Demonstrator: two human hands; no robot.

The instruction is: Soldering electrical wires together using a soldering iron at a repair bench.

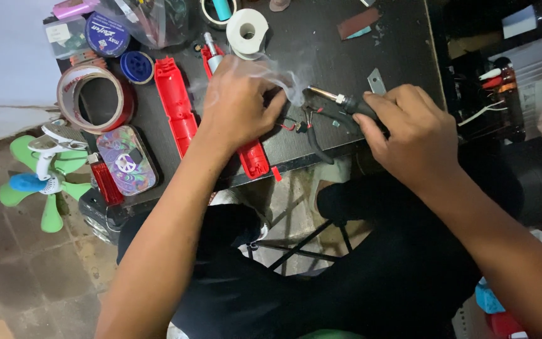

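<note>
My right hand (412,129) grips the black handle of a soldering iron (340,100), its metal tip pointing left toward a wisp of smoke. My left hand (239,103) rests fingers-down on a red plastic housing (252,157), pinching small red and black wires (299,122) beside the iron's tip. A second long red housing half (175,103) lies just left of my left hand on the black table (321,44).
A brown tape roll (92,97), a blue solder spool (137,67), a white tape roll (247,31), a patterned tin (127,160) and a red lighter (106,182) sit at the left. A green-bladed small fan (42,179) lies past the table's left edge. A metal blade (376,80) lies near the iron.
</note>
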